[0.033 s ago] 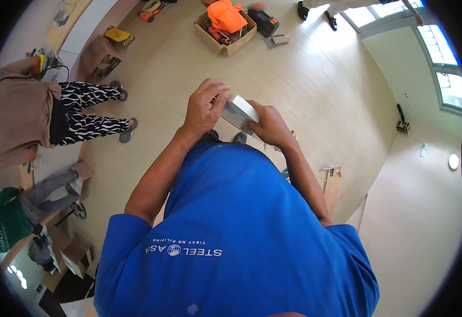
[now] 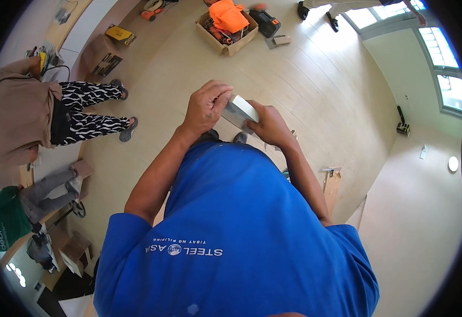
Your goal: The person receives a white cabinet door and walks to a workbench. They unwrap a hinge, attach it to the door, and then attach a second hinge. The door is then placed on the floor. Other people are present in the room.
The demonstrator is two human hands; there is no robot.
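Held out in front of my blue shirt is a small rectangular box-like piece, pale on its top edge and grey on its flat side; its exact kind is unclear. My right hand is closed round its right end, thumb on the grey side and fingers behind. At the other end, my left hand has its fingers bent and pressed together against the corner. Whatever lies between those left fingertips is too small to make out. The piece is tilted, its left end farther from me.
A cardboard box of tools with an orange cloth stands ahead, beside a black case. At left, one person in patterned trousers and another in green are near a counter. A wooden board lies at right.
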